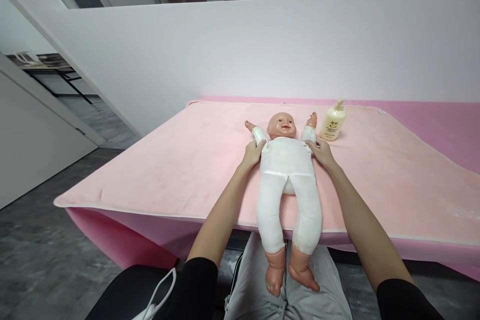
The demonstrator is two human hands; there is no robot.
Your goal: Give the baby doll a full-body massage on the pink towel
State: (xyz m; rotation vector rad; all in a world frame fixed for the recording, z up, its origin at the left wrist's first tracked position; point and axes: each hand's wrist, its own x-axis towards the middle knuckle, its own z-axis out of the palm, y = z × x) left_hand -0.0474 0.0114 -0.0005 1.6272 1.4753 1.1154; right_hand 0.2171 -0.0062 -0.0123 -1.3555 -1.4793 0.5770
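A baby doll (288,157) with a white cloth body lies face up on the pink blanket (180,160). Its head points to the far side and both its arms are raised. The doll's feet hang past the near edge, above my lap. My left hand (254,153) is closed around the doll at the armpit on the left of the view, with the thumb on top. On the opposite side, my right hand (321,153) grips it just below the raised arm. Most fingers of both hands are hidden beneath or behind the doll.
A pale yellow pump bottle (332,123) stands on the blanket, just beyond my right hand. Behind the table rises a white wall (262,50) with a window above. A darker pink cloth (450,132) shows under the blanket. A white cable (164,287) lies near my left sleeve.
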